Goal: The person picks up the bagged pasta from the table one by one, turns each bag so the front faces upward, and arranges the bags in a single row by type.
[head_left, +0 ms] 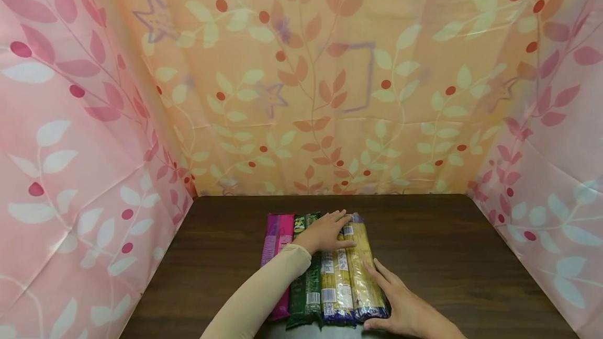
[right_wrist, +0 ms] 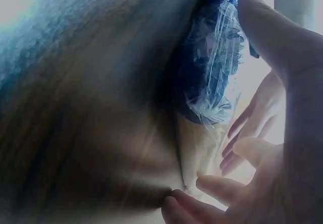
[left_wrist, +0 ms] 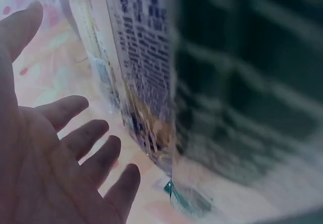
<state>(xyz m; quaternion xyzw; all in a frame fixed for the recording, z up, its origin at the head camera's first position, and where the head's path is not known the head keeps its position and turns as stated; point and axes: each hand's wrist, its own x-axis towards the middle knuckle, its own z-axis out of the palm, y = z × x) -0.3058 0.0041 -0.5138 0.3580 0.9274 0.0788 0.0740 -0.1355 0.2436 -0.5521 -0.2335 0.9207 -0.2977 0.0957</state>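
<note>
Four long packs lie side by side: a pink and purple pack (head_left: 282, 232), a dark green pack (head_left: 312, 279) and two clear packs of yellow, spaghetti-like sticks with blue ends, one in the middle (head_left: 336, 289) and one at the right (head_left: 361, 250). My left hand (head_left: 325, 232) reaches across the green pack, its fingers spread over the far part of the middle clear pack. At the right clear pack's near end and right side is my right hand (head_left: 400, 300), thumb by the end and fingers extended along the side. In the right wrist view its wrapper (right_wrist: 214, 67) looks crinkled.
The packs lie on a dark brown wooden table (head_left: 212, 255). A yellow-orange leaf-patterned curtain (head_left: 301, 93) hangs behind its far edge. Pink curtains stand on the left (head_left: 80, 171) and the right (head_left: 556, 171).
</note>
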